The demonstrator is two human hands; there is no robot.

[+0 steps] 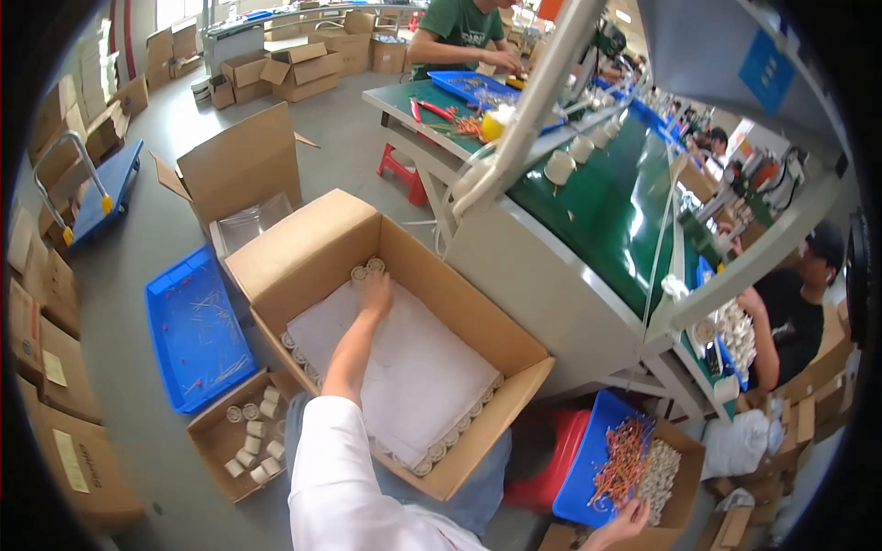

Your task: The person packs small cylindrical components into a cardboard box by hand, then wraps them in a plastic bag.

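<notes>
My left hand (375,297) reaches into the far corner of a large cardboard box (459,292). Blurred fingers close over one of two round white plastic parts (358,274) there. A white sheet (423,367) lies under them, and more round parts show along its edges. At the lower right, my right hand (627,523) has its fingers bent together by the rim of a blue tray (571,477). That tray holds a heap of orange and red wire pieces (620,464). Whatever the right fingertips pinch is too small to make out. Small whitish pieces (658,473) fill the carton beside it.
Left of the box are a blue tray (197,331) with scattered bits and a carton of white cylinders (250,450). A green conveyor (602,216) runs along the right, with people working at it. A red stool (551,441) stands under the wire tray.
</notes>
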